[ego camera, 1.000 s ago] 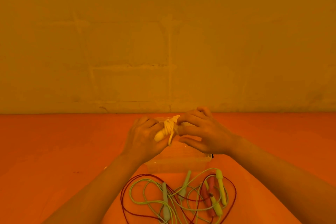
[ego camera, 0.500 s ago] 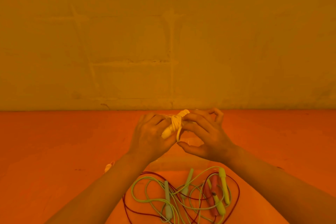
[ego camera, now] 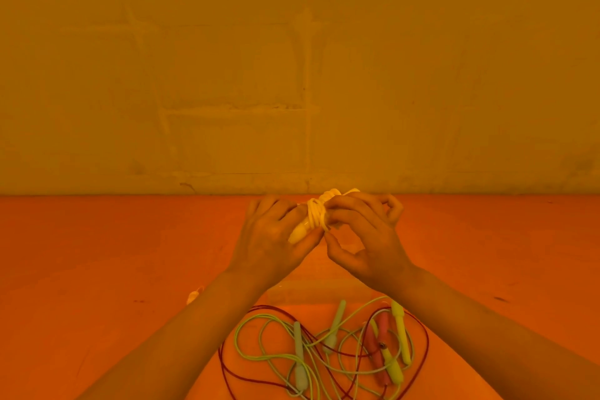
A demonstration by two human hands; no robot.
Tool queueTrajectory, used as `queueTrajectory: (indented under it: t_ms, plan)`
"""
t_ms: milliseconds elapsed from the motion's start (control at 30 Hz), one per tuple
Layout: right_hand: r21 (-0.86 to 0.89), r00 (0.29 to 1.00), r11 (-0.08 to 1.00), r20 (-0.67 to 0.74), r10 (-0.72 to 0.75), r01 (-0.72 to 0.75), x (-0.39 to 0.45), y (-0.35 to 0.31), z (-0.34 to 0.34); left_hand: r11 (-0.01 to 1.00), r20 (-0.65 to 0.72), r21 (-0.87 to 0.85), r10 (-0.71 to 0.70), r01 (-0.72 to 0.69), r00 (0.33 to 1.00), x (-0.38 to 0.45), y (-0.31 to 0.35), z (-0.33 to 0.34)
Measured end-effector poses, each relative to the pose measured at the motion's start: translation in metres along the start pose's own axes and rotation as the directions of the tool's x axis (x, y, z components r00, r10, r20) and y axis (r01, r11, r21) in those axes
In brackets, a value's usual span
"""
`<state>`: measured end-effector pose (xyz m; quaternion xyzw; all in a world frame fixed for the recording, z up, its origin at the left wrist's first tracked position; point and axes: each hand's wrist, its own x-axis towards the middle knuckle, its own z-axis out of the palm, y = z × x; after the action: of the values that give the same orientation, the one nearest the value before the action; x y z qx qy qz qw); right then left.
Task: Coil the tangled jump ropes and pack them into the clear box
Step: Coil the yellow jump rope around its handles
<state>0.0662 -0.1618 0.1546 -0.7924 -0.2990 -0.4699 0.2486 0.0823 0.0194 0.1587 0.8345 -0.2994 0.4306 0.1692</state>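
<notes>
Yellow rope (ego camera: 316, 216) is held in the air above the table (ego camera: 97, 253), bundled — its long axis runs from lower left, handle end at the left palm, to upper right behind the right fingers. Left hand (ego camera: 269, 237) grips the handle end, fingers curled round it. Right hand (ego camera: 363, 237) pinches the wrapped cord at mid-bundle, thumb below. The box (ego camera: 308, 292) sits directly under the hands, on the near side — faint, barely visible. Judgement: the last wrap is being secured; the drop into the box is straight down. The tangle (ego camera: 324, 347) lies nearer the person, untouched.
</notes>
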Motion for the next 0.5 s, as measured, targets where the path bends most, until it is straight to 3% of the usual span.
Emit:
queueTrajectory:
  t_ms: [500]
  plan:
    - [0.062, 0.979, 0.979, 0.071, 0.191, -0.195, -0.034, -0.025, 0.015, 0.989, 0.085, -0.081, -0.117, 0.124, 0.990, -0.043, 0.007, 0.005]
